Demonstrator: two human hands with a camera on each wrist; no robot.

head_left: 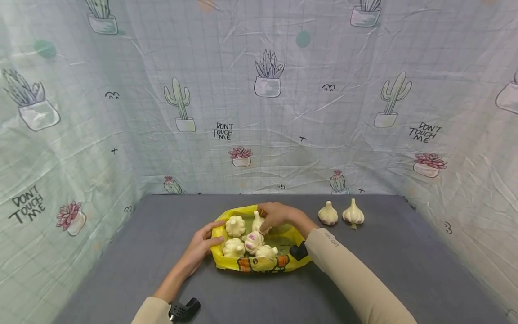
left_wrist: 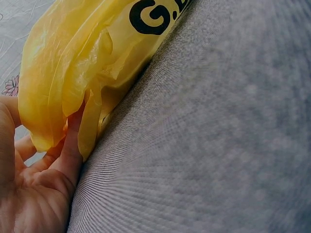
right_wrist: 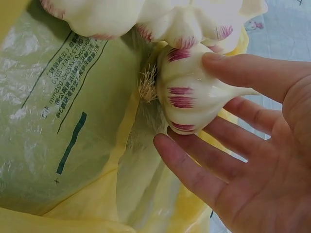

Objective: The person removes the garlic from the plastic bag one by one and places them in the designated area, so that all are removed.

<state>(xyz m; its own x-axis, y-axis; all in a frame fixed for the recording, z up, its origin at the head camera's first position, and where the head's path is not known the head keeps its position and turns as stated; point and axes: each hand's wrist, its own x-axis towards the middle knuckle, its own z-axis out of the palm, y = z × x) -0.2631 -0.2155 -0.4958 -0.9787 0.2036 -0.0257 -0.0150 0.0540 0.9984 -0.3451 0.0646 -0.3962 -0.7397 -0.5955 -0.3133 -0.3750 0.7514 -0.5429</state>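
A yellow plastic bag (head_left: 220,262) lies with its mouth spread wide on the table, several garlic bulbs (head_left: 233,248) inside it. My left hand (head_left: 196,248) holds the bag's left rim, thumb on one side and fingers on the other; the left wrist view shows thin folds of plastic around the fingertips. Inside the bag, toward its back, my right hand (head_left: 279,214) has thumb and fingers around a garlic bulb (right_wrist: 187,97). That bulb has purple streaks and a tuft of roots, and it touches neighbouring bulbs in the right wrist view.
Two more garlic bulbs, one on the left (head_left: 328,214) and one on the right (head_left: 353,213), stand on the grey table (head_left: 162,234) right of the bag. A curtain (head_left: 259,117) printed with potted cacti surrounds the table's back and sides.
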